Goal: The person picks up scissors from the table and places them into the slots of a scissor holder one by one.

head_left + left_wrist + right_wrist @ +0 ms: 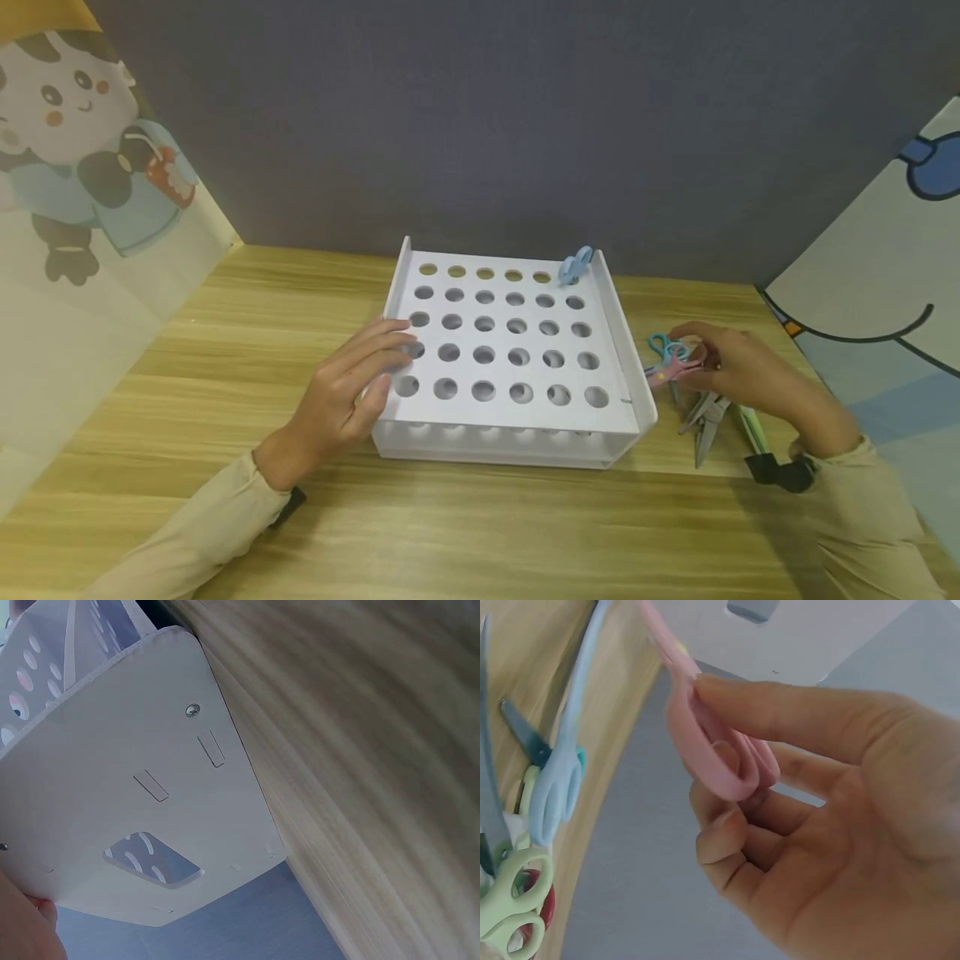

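Observation:
A white rack point(617, 350) with rows of round holes stands on the table. My left hand point(337, 396) rests on its left edge, fingers over the top; only part of that hand shows in the left wrist view, beside the side panel point(82, 795). To the right of the rack, my right hand point(738, 367) pinches pink scissors point(712, 761) between thumb and fingers at the handle loops. Their blades point toward the rack's right side and are mostly out of sight. Light blue scissors point(576, 265) stand in the back right hole.
Light blue scissors point(555, 787) and pale green scissors point(526, 879) lie beside the right hand. Metal blades point(707, 423) and a black object point(780, 472) are near the right sleeve. A grey panel point(510, 125) rises behind the table point(480, 533).

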`<state>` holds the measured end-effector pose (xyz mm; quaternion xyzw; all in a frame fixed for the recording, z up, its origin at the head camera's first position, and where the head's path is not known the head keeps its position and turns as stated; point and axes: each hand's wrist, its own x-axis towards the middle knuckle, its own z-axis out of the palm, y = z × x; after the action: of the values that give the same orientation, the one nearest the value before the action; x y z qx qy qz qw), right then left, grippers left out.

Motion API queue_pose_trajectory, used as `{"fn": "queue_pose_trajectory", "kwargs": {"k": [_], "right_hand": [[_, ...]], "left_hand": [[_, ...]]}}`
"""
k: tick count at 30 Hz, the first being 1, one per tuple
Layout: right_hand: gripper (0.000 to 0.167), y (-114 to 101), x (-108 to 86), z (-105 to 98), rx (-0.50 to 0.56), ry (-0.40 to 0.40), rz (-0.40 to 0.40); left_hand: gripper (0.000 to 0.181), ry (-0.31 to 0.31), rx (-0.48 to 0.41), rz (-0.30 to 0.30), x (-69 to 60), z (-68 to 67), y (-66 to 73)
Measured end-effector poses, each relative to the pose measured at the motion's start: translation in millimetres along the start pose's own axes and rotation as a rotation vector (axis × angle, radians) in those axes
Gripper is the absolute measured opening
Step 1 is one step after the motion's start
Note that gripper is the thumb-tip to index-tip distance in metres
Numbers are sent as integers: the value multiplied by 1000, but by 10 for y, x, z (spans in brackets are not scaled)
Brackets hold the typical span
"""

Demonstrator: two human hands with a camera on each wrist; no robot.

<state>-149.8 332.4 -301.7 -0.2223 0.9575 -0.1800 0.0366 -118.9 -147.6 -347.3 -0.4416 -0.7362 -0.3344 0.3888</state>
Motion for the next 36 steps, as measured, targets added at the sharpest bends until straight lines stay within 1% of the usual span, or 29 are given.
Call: {"fn": "queue_pose_trajectory", "kwargs": {"k": [4, 6, 8, 13, 16, 19, 22, 29, 31, 36], "right_hand": [[52, -38, -8, -25, 38, 41, -37], [50, -56, -14, -32, 36, 80, -56], [48, -77, -19, -34, 33, 122, -58], [43, -126, -24, -39, -14, 200, -31], [38, -147, -21, -37, -52, 263, -52], [28, -167, -20, -38, -85, 345, -89], [20, -180, -11, -38, -87, 402, -107], [21, -227, 10, -33, -86, 493, -97], [20, -233, 13, -34, -103, 526, -109], [23, -239, 27, -25, -90, 634, -165]], "left_hand": [[36, 0, 1, -1, -2, -2, 1], [36, 2, 1, 2, -2, -1, 0], [36, 2, 2, 4, -1, -1, 0], [36, 3, 1, 8, 1, 0, 1], [36, 5, 2, 11, 0, 2, 2], [37, 4, 2, 13, -2, 4, 0], [36, 3, 3, 10, -6, 4, -2], [35, 10, -4, 9, -3, 0, -1], [35, 10, -3, 9, -2, 1, 0], [36, 10, 1, 15, 1, -1, -3]]}}
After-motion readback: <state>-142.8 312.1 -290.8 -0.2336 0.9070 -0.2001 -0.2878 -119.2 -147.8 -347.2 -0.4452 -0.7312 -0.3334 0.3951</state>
